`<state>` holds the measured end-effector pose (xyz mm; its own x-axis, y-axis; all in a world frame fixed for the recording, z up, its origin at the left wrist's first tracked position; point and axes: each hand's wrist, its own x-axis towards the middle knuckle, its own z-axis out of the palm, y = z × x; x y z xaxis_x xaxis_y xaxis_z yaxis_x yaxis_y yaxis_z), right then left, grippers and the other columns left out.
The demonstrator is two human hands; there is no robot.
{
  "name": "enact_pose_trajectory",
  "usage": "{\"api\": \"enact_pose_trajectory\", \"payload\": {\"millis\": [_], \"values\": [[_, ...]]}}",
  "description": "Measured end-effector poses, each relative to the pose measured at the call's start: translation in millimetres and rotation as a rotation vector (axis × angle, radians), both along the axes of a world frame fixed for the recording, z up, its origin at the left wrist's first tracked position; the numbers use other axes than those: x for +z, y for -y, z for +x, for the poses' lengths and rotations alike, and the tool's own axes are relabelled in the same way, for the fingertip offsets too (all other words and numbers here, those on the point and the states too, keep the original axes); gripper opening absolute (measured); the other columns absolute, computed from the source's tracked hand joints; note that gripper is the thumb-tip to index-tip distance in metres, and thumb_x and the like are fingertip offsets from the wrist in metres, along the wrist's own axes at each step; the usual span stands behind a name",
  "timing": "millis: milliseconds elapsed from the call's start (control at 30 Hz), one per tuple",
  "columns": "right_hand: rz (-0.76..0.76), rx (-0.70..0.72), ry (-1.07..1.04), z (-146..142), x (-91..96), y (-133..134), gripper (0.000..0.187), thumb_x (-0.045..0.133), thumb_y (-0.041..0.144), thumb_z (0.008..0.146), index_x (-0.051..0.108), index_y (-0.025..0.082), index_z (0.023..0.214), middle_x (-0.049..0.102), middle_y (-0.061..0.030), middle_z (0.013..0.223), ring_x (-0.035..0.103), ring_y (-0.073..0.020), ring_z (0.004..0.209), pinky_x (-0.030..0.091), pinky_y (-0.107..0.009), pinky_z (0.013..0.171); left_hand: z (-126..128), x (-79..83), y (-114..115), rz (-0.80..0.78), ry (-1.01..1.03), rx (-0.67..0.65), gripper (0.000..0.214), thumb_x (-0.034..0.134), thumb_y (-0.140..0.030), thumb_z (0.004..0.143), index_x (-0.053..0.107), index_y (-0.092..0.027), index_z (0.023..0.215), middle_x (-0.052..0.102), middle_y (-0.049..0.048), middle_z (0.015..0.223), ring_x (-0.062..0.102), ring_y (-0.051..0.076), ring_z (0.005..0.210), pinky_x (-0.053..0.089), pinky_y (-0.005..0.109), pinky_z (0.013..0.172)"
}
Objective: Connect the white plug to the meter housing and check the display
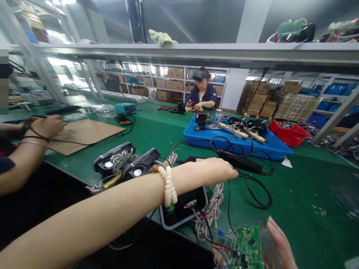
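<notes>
My left arm, with a pale beaded bracelet on the wrist, reaches across the bench. My left hand is beside a black pen-shaped tool with a thin metal tip. Its fingers are turned away from view, so I cannot tell what they grip. At the lower right, my right hand is closed around a green circuit board in a clear plastic casing. Red, blue and other coloured wires run from this board. Below my left forearm lies an open black housing with a grey rim, next to bundled grey cable.
Two black speaker units sit left of centre. Behind the tool, a blue tray holds several parts, with a red bin beside it. A neighbour's hand works over a brown board; another person sits opposite. A shelf beam crosses overhead.
</notes>
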<state>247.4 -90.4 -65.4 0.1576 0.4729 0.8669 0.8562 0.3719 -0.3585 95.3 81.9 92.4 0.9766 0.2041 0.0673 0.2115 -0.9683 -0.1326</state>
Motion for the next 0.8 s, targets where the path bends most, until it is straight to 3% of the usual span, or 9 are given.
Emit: {"api": "enact_pose_trajectory", "payload": {"millis": [200, 333, 467, 567, 700, 800], "values": [[0.054, -0.129, 0.036, -9.3, 21.7, -9.8, 0.048, 0.026, 0.017, 0.092, 0.047, 0.020, 0.135, 0.063, -0.0093, 0.094, 0.064, -0.0283, 0.091, 0.058, -0.044, 0.070, -27.8, 46.8, 30.2, -0.061, 0.104, 0.012, 0.012, 0.056, -0.004, 0.083, 0.056, -0.014, 0.088, 0.062, 0.0006, 0.078, 0.056, 0.014, 0.068, 0.039, 0.024, 0.056], [0.073, -0.162, 0.035, -18.4, 33.3, -14.5, 0.051, 0.024, 0.014, 0.090, 0.049, 0.021, 0.134, 0.062, -0.0085, 0.094, 0.065, -0.0278, 0.090, 0.059, -0.044, 0.070, -54.5, 55.4, 45.3, -0.267, 0.254, 0.081, 0.007, 0.060, -0.009, 0.085, 0.055, -0.014, 0.085, 0.062, -0.0003, 0.078, 0.056, 0.012, 0.069, 0.042, 0.021, 0.061], [0.054, -0.078, 0.051, -14.1, 31.6, -18.2, 0.049, 0.024, 0.015, 0.091, 0.048, 0.020, 0.133, 0.063, -0.0093, 0.100, 0.063, -0.0287, 0.098, 0.058, -0.046, 0.076, -87.0, 35.5, 64.5, -0.279, 0.445, 0.171, 0.006, 0.055, -0.010, 0.089, 0.054, -0.014, 0.086, 0.061, 0.0004, 0.081, 0.059, 0.012, 0.073, 0.045, 0.021, 0.064], [0.052, -0.060, 0.038, -15.7, 32.9, -20.0, 0.048, 0.025, 0.017, 0.092, 0.047, 0.021, 0.134, 0.063, -0.0088, 0.100, 0.064, -0.0281, 0.096, 0.058, -0.046, 0.075, -109.2, 7.5, 84.3, -0.200, 0.589, 0.205, 0.010, 0.045, -0.011, 0.094, 0.054, -0.015, 0.092, 0.063, 0.0045, 0.088, 0.062, 0.014, 0.079, 0.051, 0.022, 0.068], [0.026, -0.071, -0.029, -24.3, 39.5, -19.5, 0.043, 0.033, 0.026, 0.093, 0.048, 0.028, 0.134, 0.064, -0.0059, 0.097, 0.066, -0.0291, 0.092, 0.059, -0.046, 0.074, -128.0, -31.3, 105.2, -0.157, 0.781, 0.262, 0.014, 0.047, -0.007, 0.092, 0.053, -0.017, 0.101, 0.065, 0.0044, 0.095, 0.064, 0.010, 0.086, 0.053, 0.017, 0.075], [-0.031, -0.055, -0.073, -24.6, 40.3, -19.0, 0.043, 0.034, 0.029, 0.094, 0.047, 0.033, 0.134, 0.065, -0.0053, 0.098, 0.066, -0.0303, 0.089, 0.058, -0.047, 0.074, -135.2, -54.8, 109.9, -0.112, 0.860, 0.306, 0.020, 0.048, -0.004, 0.091, 0.054, -0.017, 0.104, 0.066, 0.0081, 0.102, 0.064, 0.012, 0.095, 0.054, 0.019, 0.082]]}}
